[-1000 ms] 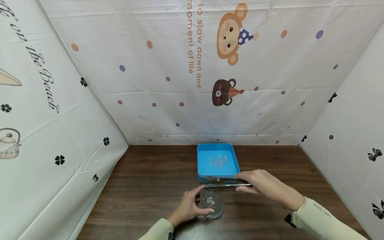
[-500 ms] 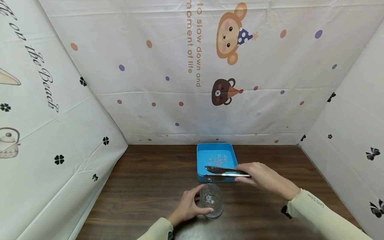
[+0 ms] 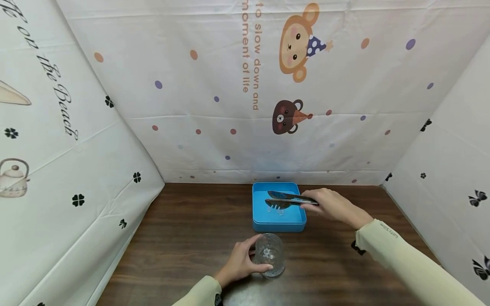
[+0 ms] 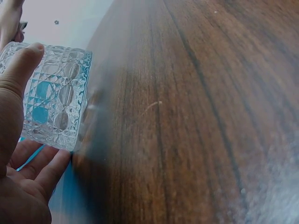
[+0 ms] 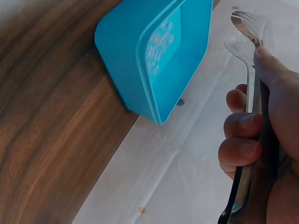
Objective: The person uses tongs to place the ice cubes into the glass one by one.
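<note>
My left hand (image 3: 240,262) holds a clear patterned glass (image 3: 274,250) on the table, thumb on the near side and fingers behind it. In the left wrist view the glass (image 4: 65,93) shows a cut diamond and oval relief. A few clear pieces appear inside it in the head view. My right hand (image 3: 334,205) grips metal tongs (image 3: 296,200), whose tips stand apart above a blue box (image 3: 279,228). Small clear cubes (image 5: 160,45) lie on the box's floor, partly hidden by the tongs in the head view. Nothing is visible between the tong tips.
Dark wood-grain table (image 3: 191,238) lies under everything. A white printed cloth (image 3: 214,148) rises behind the box, and further cloth walls (image 3: 115,229) stand at left and right. The glass is directly in front of the box.
My right hand has carried the tongs away from above the glass, back and upward over the blue box. My left hand and the glass have stayed in place.
</note>
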